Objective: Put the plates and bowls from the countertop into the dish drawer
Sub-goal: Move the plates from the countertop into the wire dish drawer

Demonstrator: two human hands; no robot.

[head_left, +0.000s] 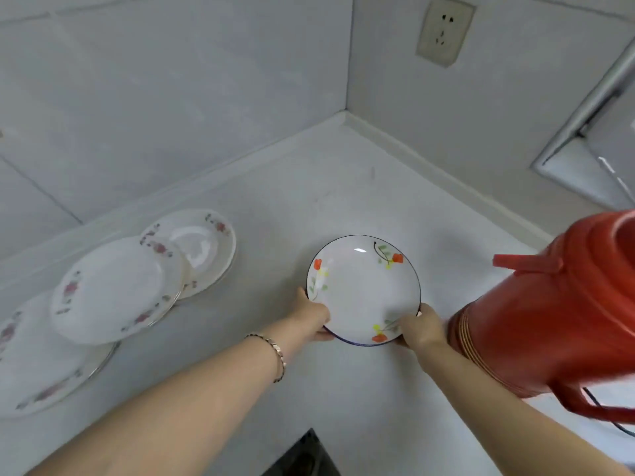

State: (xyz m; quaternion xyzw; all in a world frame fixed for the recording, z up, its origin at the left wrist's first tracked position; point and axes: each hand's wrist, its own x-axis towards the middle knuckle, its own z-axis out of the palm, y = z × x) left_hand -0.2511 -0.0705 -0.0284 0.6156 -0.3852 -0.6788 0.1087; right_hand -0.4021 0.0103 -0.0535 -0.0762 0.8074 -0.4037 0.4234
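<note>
At nine o'clock on the surface [343, 187], overlapping and empty: three pink-flowered plates [113, 290], apparently waiting their turn. At centre, clamped on the near rim of the empty blue-rimmed dish [364, 290] at seven and five o'clock: fingers [306, 298] of left hand [314, 316] and right hand [421, 329], seemingly for a level lift. At three o'clock, just beside the right hand: a red thermos [549, 321]. No dish drawer in view.

At frame centre we see a blue-rimmed plate [363, 290] with orange flowers, face up; lower left, three pink-flowered plates [113, 290] overlap on the countertop [309, 187].
</note>
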